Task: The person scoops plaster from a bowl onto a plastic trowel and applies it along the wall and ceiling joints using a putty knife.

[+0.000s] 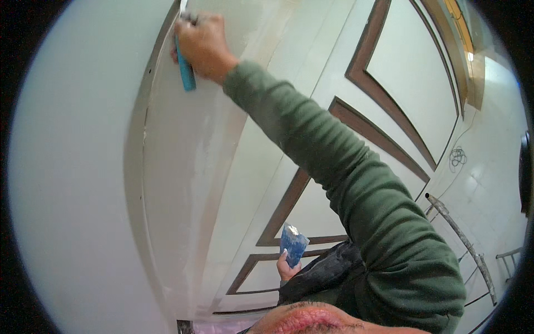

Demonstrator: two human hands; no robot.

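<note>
Stretched far up to the upper left, my right hand [204, 47] is closed around a putty knife [187, 75] with a blue handle. Its pale blade tip meets the edge where a beige band of filler [183, 128] runs beside a smooth white surface [78, 167]. Lower down, near the middle, my left hand [287, 271] grips a blue plate [293, 245] smeared with whitish paste at its top. The thumb lies over the plate's lower edge, and the other fingers are mostly hidden behind it.
White panels with brown trim [384, 119] fill the middle and right. A rough pole structure [464, 239] stands at the lower right above a pale tiled floor [489, 195]. A coiled thin wire [458, 160] lies near it. My green sleeve [334, 156] crosses the view.
</note>
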